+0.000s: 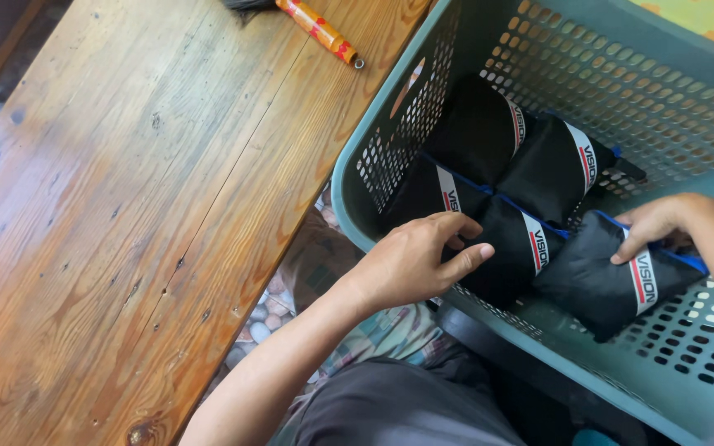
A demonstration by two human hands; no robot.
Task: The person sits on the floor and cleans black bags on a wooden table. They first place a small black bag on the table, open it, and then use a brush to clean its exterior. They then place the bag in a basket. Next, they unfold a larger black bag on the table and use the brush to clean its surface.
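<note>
A grey-green perforated plastic basket (390, 124) stands on its side next to a wooden table. Inside lie several folded black fabric pouches with white and red label strips. My left hand (419, 260) reaches over the basket's rim, its fingers resting on a middle black pouch (510, 248). My right hand (663, 223) presses on the top edge of the nearest pouch (597, 281), which has blue trim. Two more pouches (551, 169) sit deeper in the basket.
A worn wooden table (126, 215) fills the left side. A brush with a red and yellow patterned handle (320, 29) lies at its far edge. Pebbled floor and patterned cloth (373, 330) show below, beside my grey-trousered lap.
</note>
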